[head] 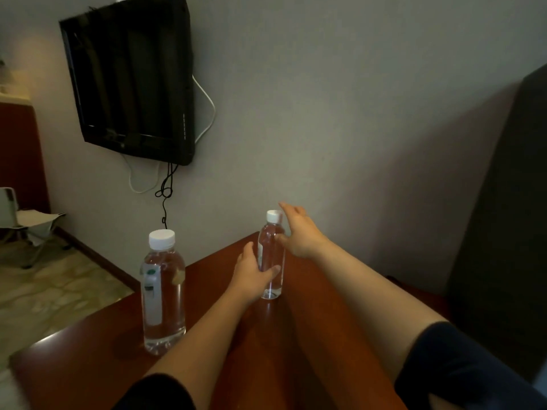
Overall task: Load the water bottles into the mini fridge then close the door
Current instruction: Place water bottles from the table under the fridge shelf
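Observation:
Two clear water bottles with white caps stand upright on a reddish-brown wooden table [88, 365]. The far bottle [270, 250] stands near the table's back corner. My left hand [251, 273] grips its lower body, fingers and thumb curled round it. My right hand [299, 232] is beside the bottle's upper part with fingers stretched out; its thumb touches the bottle's shoulder. The near bottle [164, 294] stands alone to the left, closer to me. No mini fridge is recognisable in view.
A black television [130, 81] hangs on the grey wall with cables [165, 190] dangling below. A tall dark panel [509, 217] stands at the right edge. A folding chair [32, 226] sits on the tiled floor to the left.

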